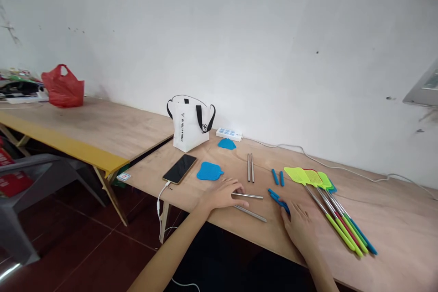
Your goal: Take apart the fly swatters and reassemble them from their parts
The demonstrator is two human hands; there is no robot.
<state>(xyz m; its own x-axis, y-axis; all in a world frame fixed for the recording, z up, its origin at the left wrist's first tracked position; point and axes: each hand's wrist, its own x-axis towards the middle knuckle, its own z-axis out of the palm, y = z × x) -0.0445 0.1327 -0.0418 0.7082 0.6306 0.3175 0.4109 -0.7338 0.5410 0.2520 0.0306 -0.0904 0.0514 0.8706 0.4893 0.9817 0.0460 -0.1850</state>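
My left hand (224, 194) rests low over the table, with its thumb and fingers apart around one end of a thin metal rod (251, 196). A second metal rod (252, 214) lies on the table just below the thumb. My right hand (299, 221) closes its thumb and fingers on blue handle grips (281, 200), partly covered by the fingers. Two more blue grips (278, 177) lie just beyond them. Farther back, two metal rods (251, 168) lie side by side. A flat blue fly swatter head (208, 171) lies beyond my left hand, with more blue heads (226, 143) behind it.
Several assembled fly swatters (337, 212) lie at the right. A phone (179, 168) on a charging cable and a white bag (190, 125) stand at the left, near a power strip (228, 134). A red plastic bag (65, 86) sits on another table; a grey chair (27, 191) is below.
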